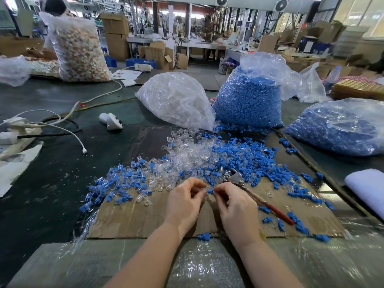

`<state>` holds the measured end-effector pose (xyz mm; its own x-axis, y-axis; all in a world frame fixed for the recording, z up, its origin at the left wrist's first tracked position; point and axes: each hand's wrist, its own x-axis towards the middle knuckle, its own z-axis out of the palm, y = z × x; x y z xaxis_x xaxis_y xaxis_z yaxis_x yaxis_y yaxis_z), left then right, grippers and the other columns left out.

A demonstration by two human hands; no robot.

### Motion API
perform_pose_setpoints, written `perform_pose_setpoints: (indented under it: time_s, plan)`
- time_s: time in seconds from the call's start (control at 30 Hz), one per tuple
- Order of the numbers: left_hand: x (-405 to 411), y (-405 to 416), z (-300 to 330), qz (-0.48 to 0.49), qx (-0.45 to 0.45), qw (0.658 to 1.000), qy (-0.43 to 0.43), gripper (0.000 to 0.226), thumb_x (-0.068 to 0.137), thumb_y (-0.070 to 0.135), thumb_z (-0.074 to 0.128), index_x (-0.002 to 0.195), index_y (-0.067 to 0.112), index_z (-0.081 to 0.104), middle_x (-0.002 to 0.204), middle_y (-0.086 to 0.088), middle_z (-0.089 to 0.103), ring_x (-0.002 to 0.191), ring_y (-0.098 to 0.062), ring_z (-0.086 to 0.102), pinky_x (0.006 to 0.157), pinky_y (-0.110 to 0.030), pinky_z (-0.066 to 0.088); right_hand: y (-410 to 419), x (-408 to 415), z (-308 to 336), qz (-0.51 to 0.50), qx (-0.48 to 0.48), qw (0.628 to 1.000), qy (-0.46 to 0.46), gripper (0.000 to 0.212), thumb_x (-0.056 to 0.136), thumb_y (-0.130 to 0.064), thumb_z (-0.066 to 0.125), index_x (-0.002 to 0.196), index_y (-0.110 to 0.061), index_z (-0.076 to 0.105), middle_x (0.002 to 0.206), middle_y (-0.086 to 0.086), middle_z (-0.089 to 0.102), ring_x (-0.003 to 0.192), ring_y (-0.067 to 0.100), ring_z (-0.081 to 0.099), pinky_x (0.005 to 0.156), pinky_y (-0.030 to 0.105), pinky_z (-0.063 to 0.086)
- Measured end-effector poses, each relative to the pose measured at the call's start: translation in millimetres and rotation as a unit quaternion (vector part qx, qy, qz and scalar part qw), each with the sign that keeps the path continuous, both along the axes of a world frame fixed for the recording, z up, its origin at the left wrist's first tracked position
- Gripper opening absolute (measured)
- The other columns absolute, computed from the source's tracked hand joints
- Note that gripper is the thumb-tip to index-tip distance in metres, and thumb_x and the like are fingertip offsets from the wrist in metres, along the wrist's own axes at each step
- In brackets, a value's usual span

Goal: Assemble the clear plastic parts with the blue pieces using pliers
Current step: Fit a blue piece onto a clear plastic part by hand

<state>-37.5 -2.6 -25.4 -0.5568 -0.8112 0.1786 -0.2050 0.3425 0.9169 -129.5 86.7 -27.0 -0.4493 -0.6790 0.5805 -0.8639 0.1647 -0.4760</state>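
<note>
Misalignment is the risk: right hand (236, 206) pinches a blue piece (210, 191), left hand (184, 201) seemingly pinches a clear part at cardboard's centre; pliers (247, 189) lie unheld at 1 o'clock; either piece could slip.

Small clear plastic parts (182, 156) and blue pieces (245, 156) lie heaped and mixed across the middle of the surface — pliers (249, 191) with red handles lie slanted at the near right, jaws pointing far-left.
</note>
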Motion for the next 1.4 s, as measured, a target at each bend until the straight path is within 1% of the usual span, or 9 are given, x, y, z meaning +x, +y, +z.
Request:
perform_pose_setpoints:
  time_s: [0.27, 0.43, 0.6, 0.7, 0.83, 0.97, 1.23, 1.3, 1.4]
  plan:
    - [1.8, -1.4, -1.2, -0.026, 0.006, 1.000, -0.010, 0.023, 0.081, 0.009, 0.069, 0.076, 0.030, 0.063, 0.074, 0.008, 0.066, 0.069, 0.000, 0.060, 0.066, -0.009, 0.047, -1.7, 0.7, -3.4, -0.006, 0.020, 0.999, 0.032, 0.011, 0.075, -0.006, 0.074, 0.075, -0.012, 0.065, 0.069, -0.002, 0.064, 0.062, 0.018, 0.059, 0.059, 0.022, 0.038]
    - [1.3, -2.2, -2.7, -0.023, 0.015, 1.000, 0.003, 0.024, 0.085, 0.007, 0.063, 0.079, 0.030, 0.062, 0.077, 0.007, 0.066, 0.073, -0.004, 0.062, 0.069, -0.012, 0.050, 0.4, -0.5, -3.2, 0.028, 0.016, 0.999, -0.006, 0.009, 0.080, -0.011, 0.072, 0.088, -0.013, 0.070, 0.082, -0.004, 0.069, 0.075, 0.015, 0.063, 0.068, 0.028, 0.050]
    - [0.7, -2.2, -3.4, -0.028, 0.009, 1.000, 0.011, 0.018, 0.087, 0.009, 0.061, 0.088, 0.027, 0.064, 0.082, 0.005, 0.067, 0.077, -0.006, 0.063, 0.072, -0.016, 0.052, 0.9, -0.7, -2.0, 0.033, 0.029, 0.999, -0.010, 0.021, 0.080, -0.009, 0.072, 0.101, -0.011, 0.071, 0.093, -0.001, 0.070, 0.086, 0.015, 0.064, 0.079, 0.021, 0.046]
    - [0.7, -1.7, -3.3, -0.032, 0.008, 0.999, 0.014, 0.020, 0.087, 0.007, 0.061, 0.088, 0.027, 0.064, 0.083, 0.005, 0.068, 0.079, -0.006, 0.064, 0.075, -0.018, 0.052, 0.7, -0.8, -1.8, 0.031, 0.035, 0.999, -0.012, 0.019, 0.081, -0.010, 0.072, 0.099, -0.011, 0.072, 0.089, 0.000, 0.068, 0.084, 0.016, 0.063, 0.077, 0.023, 0.046]
    - [1.2, -1.4, -2.5, -0.035, 0.005, 0.999, 0.008, 0.019, 0.088, 0.007, 0.061, 0.088, 0.026, 0.065, 0.083, 0.005, 0.068, 0.079, -0.006, 0.064, 0.076, -0.019, 0.052, 0.2, -0.3, -1.3, 0.028, 0.034, 0.999, -0.015, 0.016, 0.081, -0.013, 0.072, 0.097, -0.011, 0.072, 0.085, -0.001, 0.066, 0.080, 0.015, 0.060, 0.072, 0.018, 0.041]
    - [1.7, -0.9, -1.7, -0.037, 0.002, 0.999, 0.008, 0.017, 0.087, 0.009, 0.061, 0.088, 0.026, 0.065, 0.083, 0.004, 0.068, 0.079, -0.007, 0.063, 0.076, -0.021, 0.053, 0.1, 0.5, -1.3, 0.025, 0.036, 0.999, -0.009, 0.015, 0.082, -0.016, 0.072, 0.097, -0.012, 0.072, 0.084, -0.003, 0.065, 0.079, 0.014, 0.059, 0.071, 0.020, 0.043]
    - [2.1, -1.7, -1.4, -0.029, -0.006, 1.000, 0.004, 0.020, 0.084, 0.008, 0.066, 0.081, 0.028, 0.064, 0.077, 0.006, 0.067, 0.071, -0.001, 0.060, 0.067, -0.008, 0.047, -0.7, 1.7, -1.5, 0.022, 0.039, 0.999, 0.017, 0.015, 0.079, -0.011, 0.074, 0.093, -0.012, 0.072, 0.082, -0.003, 0.065, 0.078, 0.016, 0.060, 0.070, 0.017, 0.038]
    - [1.9, -2.0, -1.2, -0.027, -0.002, 1.000, 0.003, 0.020, 0.084, 0.008, 0.065, 0.081, 0.028, 0.063, 0.077, 0.007, 0.066, 0.070, 0.002, 0.059, 0.066, -0.008, 0.046, 0.5, 2.9, -0.2, 0.001, 0.031, 0.998, 0.058, 0.017, 0.075, -0.012, 0.077, 0.092, -0.013, 0.072, 0.083, -0.003, 0.065, 0.077, 0.017, 0.062, 0.072, 0.022, 0.041]
    - [1.9, -2.0, -1.5, -0.026, 0.024, 0.999, 0.013, 0.019, 0.084, 0.008, 0.065, 0.081, 0.026, 0.063, 0.078, 0.006, 0.066, 0.070, 0.000, 0.060, 0.065, -0.009, 0.047, 3.7, 3.7, 5.9, -0.083, 0.038, 0.991, 0.096, 0.022, 0.076, -0.021, 0.076, 0.096, -0.014, 0.070, 0.090, -0.001, 0.067, 0.083, 0.020, 0.062, 0.076, 0.037, 0.045]
